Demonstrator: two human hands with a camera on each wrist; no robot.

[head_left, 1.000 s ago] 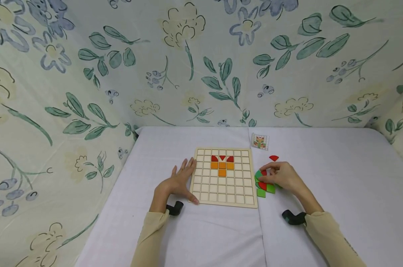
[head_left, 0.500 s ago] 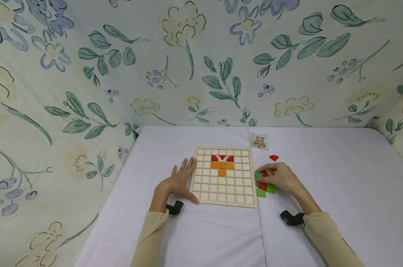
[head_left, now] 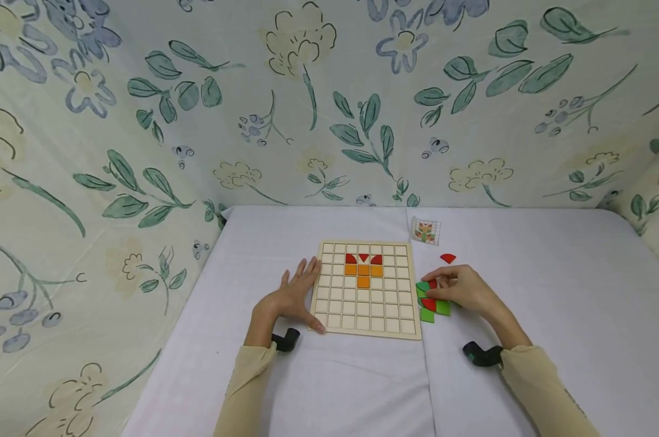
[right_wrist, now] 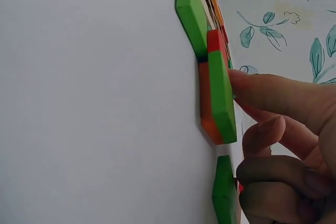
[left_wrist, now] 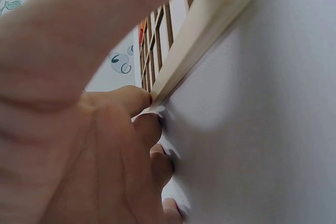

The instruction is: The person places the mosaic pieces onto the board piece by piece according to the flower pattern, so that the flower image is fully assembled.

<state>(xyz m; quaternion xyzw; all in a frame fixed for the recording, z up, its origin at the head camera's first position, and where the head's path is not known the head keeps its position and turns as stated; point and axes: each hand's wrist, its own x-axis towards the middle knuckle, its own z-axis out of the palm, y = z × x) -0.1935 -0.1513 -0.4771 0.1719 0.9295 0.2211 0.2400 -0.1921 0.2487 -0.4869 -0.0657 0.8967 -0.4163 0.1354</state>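
My left hand (head_left: 292,296) lies with spread fingers along the left edge of a wooden grid board (head_left: 335,308), its thumb at the near left corner. Several red and orange tiles form a small pattern in the board's upper middle; one orange square tile (head_left: 363,282) is lowest. Beside the board's right edge, my right hand (head_left: 463,290) touches a loose heap of red and green tiles, thumb and forefinger apart over it. The heap includes a green square tile (head_left: 427,315) and a red tile (head_left: 429,304). In the right wrist view, a green tile (right_wrist: 221,98) overlaps an orange-red one near the thumb.
A small pattern card (head_left: 425,231) lies past the board's far right corner. One red fan-shaped tile (head_left: 448,258) sits apart from the heap. White cloth (head_left: 362,388) covers the table, with a floral curtain (head_left: 286,109) behind it.
My right hand's fingers shift slightly within the heap, and the green tiles near the fingertips sit differently. My left hand and the board stay still.
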